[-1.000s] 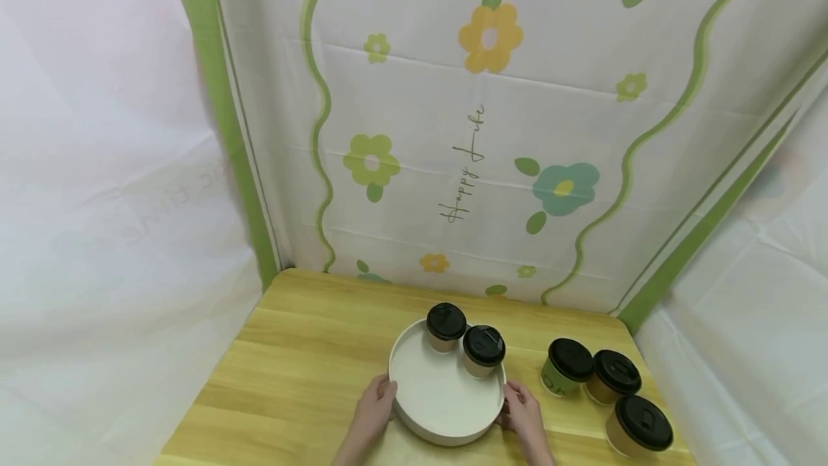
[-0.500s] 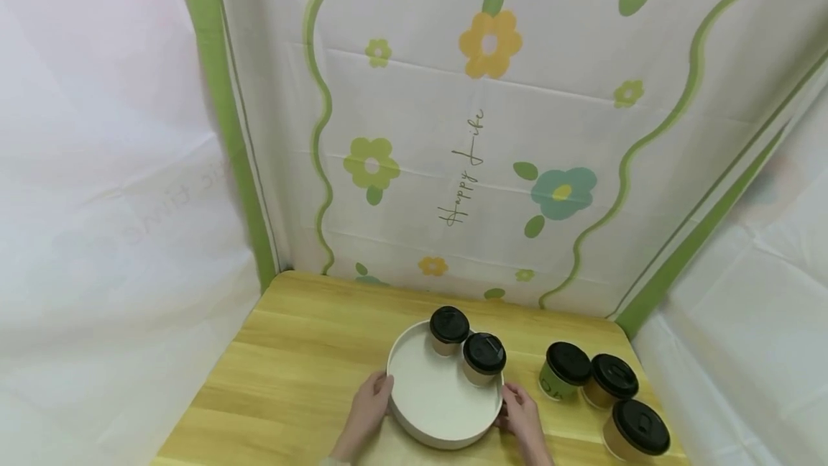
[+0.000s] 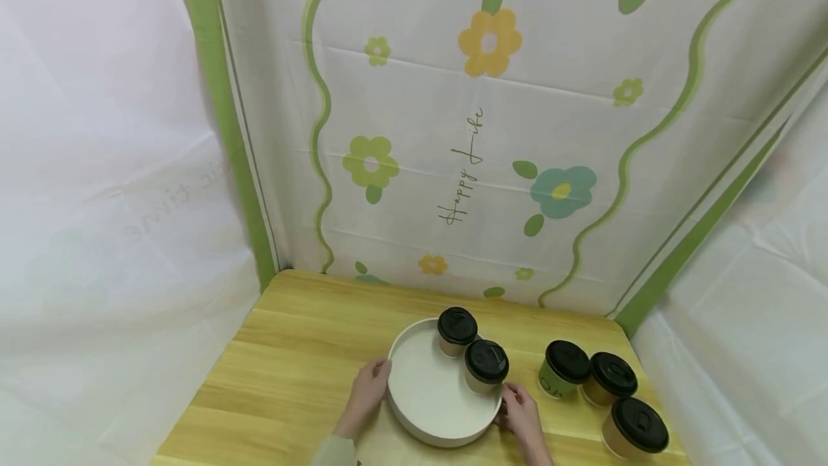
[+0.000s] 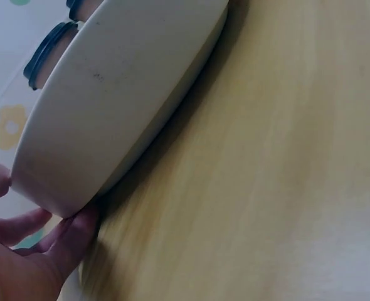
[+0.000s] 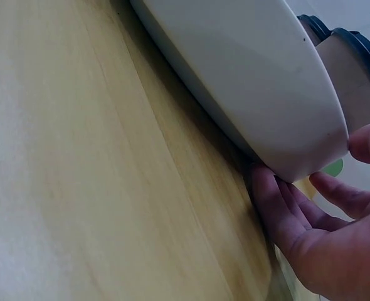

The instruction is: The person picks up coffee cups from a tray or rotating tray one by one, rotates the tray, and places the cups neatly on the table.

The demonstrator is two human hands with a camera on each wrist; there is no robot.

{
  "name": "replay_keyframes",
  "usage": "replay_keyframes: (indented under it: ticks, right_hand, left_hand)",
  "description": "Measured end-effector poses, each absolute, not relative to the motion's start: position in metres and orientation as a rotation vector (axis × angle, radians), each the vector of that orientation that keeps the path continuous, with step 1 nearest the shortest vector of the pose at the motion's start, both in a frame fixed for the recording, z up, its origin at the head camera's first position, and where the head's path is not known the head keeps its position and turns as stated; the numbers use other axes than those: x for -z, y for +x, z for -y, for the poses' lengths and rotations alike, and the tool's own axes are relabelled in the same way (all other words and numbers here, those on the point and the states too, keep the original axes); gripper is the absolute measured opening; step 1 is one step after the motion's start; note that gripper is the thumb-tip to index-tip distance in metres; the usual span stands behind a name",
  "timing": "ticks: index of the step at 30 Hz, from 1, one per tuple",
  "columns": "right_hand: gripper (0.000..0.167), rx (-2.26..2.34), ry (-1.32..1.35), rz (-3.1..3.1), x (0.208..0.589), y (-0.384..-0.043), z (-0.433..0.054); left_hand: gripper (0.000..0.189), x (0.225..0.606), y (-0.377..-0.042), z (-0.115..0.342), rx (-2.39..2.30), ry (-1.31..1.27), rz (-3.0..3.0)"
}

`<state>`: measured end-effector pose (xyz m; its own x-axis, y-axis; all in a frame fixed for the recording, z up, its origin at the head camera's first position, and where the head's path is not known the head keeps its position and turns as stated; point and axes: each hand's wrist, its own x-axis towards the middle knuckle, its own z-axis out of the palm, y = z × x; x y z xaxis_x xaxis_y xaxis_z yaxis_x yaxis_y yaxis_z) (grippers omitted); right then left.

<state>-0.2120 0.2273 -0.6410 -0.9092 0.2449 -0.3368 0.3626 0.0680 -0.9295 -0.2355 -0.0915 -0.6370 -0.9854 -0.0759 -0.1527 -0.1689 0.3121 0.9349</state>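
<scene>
A round, cream-white tray [image 3: 427, 398] with a low wall is between my two hands in the head view. My left hand [image 3: 369, 388] grips its left side and my right hand [image 3: 520, 412] its right side. In both wrist views, the thumb is at the rim and other fingers [image 4: 72, 241] curl beneath the wall. Along the tray's far right side stand two paper cups with black lids: a farther cup [image 3: 458, 327] and a nearer cup [image 3: 486, 363]. The wrist views show the tray's outer wall [image 5: 248, 75] close above the wooden surface.
Right of the tray, a green cup [image 3: 561, 372], a brown cup [image 3: 608, 380] and a larger tan cup [image 3: 635, 428], all black-lidded, stand on the wooden table [image 3: 310, 351]. A white floral curtain [image 3: 414, 121] hangs behind the table.
The tray has turned clockwise as seen in the head view, carrying its two cups a little rightward and nearer. My left hand has shifted slightly up and left; my right hand stays nearly in place.
</scene>
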Motion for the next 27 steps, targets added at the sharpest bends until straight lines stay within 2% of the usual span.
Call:
replay_keyframes:
  ticks: [10,16,22,27]
  right_hand:
    - [0.052,1.976,0.647,-2.217,0.634,-0.209,-0.225]
    - [0.053,1.998,0.633,-2.204,0.633,-0.209,-0.225]
    - [0.052,2.006,0.642,-2.211,0.636,-0.210,-0.225]
    - [0.050,2.035,0.638,-2.203,0.635,-0.208,-0.226]
  left_hand:
    - [0.067,0.625,-0.205,0.089,-1.888,-0.323,-2.253]
    - [0.066,0.627,-0.190,0.073,-1.886,-0.348,-2.264]
    - [0.061,0.638,-0.187,0.061,-1.905,-0.317,-2.329]
    - [0.064,0.646,-0.190,0.063,-1.908,-0.287,-2.340]
